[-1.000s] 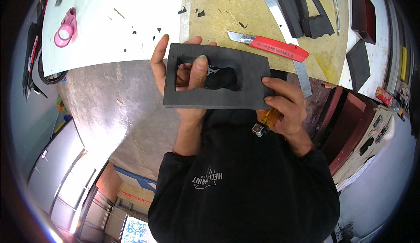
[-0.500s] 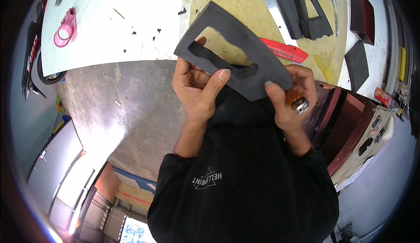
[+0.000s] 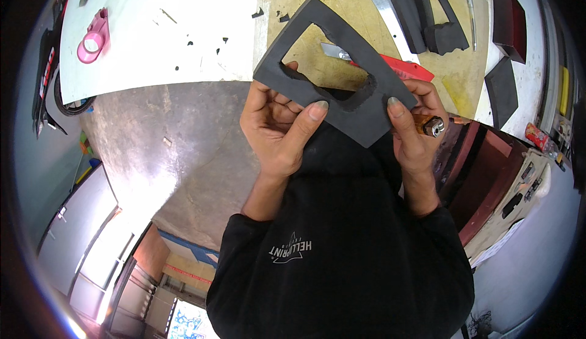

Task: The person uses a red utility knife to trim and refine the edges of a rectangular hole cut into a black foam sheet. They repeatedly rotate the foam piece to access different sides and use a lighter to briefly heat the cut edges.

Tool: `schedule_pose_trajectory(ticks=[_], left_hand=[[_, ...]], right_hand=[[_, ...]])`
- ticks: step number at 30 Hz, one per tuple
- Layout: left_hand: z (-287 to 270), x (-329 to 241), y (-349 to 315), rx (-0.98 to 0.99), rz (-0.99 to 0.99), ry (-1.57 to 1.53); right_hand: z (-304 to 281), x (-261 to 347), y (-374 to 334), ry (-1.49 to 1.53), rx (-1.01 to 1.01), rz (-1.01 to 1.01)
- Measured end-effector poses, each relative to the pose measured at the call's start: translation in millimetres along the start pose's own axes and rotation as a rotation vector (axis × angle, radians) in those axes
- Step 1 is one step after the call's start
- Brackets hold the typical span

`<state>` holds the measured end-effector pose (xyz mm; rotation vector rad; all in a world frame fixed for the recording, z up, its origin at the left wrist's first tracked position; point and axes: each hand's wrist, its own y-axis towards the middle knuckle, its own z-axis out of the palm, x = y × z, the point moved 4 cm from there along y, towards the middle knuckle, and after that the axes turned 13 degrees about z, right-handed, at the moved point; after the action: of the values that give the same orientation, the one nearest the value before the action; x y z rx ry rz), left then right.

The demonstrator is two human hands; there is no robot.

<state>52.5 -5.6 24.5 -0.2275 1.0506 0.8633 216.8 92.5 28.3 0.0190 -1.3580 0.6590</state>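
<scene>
A dark grey foam piece (image 3: 365, 122) with a ragged-edged cutout is held up above the near edge of the table. My left hand (image 3: 274, 125) pinches its lower left side, thumb on top and fingers underneath. On the lower right corner, my right hand (image 3: 416, 131) grips the same piece with the thumb on its face. An orange lighter (image 3: 431, 125) with a metal top is also tucked in my right hand, below the fingers. Behind the foam lies a red utility knife (image 3: 408, 68); its blade shows through the cutout.
On the table are a metal ruler (image 3: 379, 0), dark foam offcuts (image 3: 447, 38), a pen (image 3: 469, 12) and a pink tape dispenser (image 3: 93, 41). A dark red block (image 3: 509, 24) and flat dark piece (image 3: 502, 94) lie at the right. Small black scraps dot the white surface.
Both hands have shifted slightly right with the foam piece and tilted it, so its cutout looks wider and the knife blade shows through. The lighter has turned in my right hand.
</scene>
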Motion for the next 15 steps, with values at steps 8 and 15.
schedule_pose_trajectory(ticks=[8, 15], left_hand=[[-8.5, -8.3, 13.8, -0.091, 0.024, 0.355], [-23.2, -7.1, 12.0, -0.123, -0.048, 0.393]], right_hand=[[-1.0, 2.7, 1.7, -0.128, 0.009, -0.07], [-5.2, 6.7, 8.8, -0.102, -0.01, -0.045]])
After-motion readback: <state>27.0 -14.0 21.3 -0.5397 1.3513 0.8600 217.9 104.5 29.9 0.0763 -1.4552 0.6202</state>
